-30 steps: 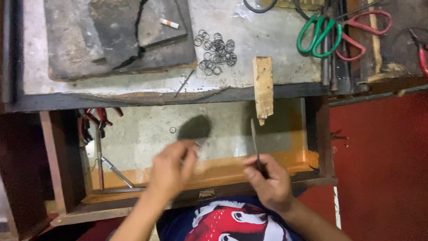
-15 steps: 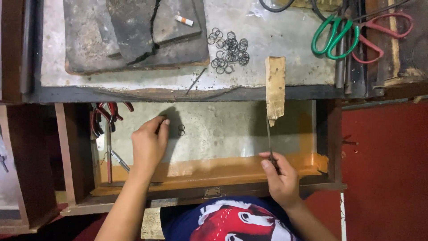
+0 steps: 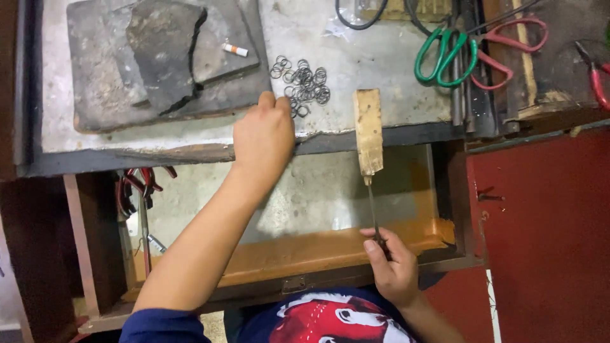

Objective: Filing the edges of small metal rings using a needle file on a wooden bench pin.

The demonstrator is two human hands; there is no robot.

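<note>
reaching up from below, our left hand [image 3: 264, 136] lies knuckles up on the front edge of the grey worktop [image 3: 381, 57], its fingers curled down at the near side of a heap of small metal rings [image 3: 303, 86]; whether the fingertips actually pinch a ring we cannot tell, since the hand covers them. our right hand [image 3: 394, 270] sits low over the orange front rail of the open drawer [image 3: 305, 248], thumb and fingers pressed together around a thin dark metal rod [image 3: 373, 209]. the rod runs upward from that grip to the lower end of a wooden peg [image 3: 369, 130] that juts out from the worktop's edge over the drawer.

beyond the rings, to their left, a cracked dark stone slab [image 3: 159, 57] lies on the worktop with a small white and orange stub [image 3: 235, 48] resting on it. to the right of the peg we see green-handled scissors [image 3: 445, 54] overlapping red-handled scissors [image 3: 508, 47]. inside the drawer's left end lie red-handled pliers [image 3: 136, 187]. a red cabinet panel [image 3: 546, 235] stands just right of the drawer.
</note>
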